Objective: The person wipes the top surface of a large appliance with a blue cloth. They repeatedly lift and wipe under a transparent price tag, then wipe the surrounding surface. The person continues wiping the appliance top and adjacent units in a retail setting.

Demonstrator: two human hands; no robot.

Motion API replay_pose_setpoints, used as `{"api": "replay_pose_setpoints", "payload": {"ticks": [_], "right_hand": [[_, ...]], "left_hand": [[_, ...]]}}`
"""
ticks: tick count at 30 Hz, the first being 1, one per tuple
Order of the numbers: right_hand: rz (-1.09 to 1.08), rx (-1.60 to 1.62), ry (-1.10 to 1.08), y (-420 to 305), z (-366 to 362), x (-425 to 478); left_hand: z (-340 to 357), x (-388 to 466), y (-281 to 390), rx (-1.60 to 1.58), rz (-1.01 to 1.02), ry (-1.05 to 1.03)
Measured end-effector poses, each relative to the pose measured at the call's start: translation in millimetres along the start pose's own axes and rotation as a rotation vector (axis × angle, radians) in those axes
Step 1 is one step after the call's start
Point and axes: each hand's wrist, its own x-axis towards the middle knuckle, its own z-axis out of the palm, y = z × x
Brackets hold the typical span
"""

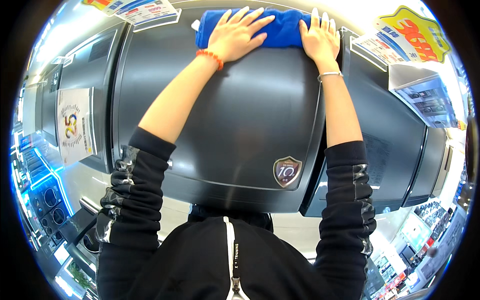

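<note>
A folded or rolled blue cloth [285, 32] lies along the far edge of a dark grey appliance top [243, 112], perhaps a washing machine's. My left hand [238, 35] rests on the cloth's left part, palm down, fingers spread. At the right end of the cloth, my right hand [321, 37] lies with its fingers pointing away from me and its thumb against the fabric. Both hands press or rest flat without a visible grip. An orange bead bracelet circles my left wrist, a silver bangle my right. A shield-shaped sticker [287, 171] is on the near right corner of the top.
More dark appliances stand close on the left [86, 75] and right [382, 131], with narrow gaps between. Price signs stand at the back left [150, 13] and back right [412, 35]. A white sign [76, 125] is on the left appliance, a box-shaped display [423, 93] on the right.
</note>
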Motion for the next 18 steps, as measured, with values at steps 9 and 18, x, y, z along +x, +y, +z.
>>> {"api": "replay_pose_setpoints", "payload": {"ticks": [9, 18], "right_hand": [[0.079, -0.029, -0.053, -30.3, -20.0, 28.3], [0.022, -0.056, 0.014, -73.1, -29.7, -73.7]], "left_hand": [[-2.9, 50.3, -40.3, -0.239, 0.034, -0.119], [-4.6, -34.3, -30.0, -0.024, 0.171, 0.010]]}}
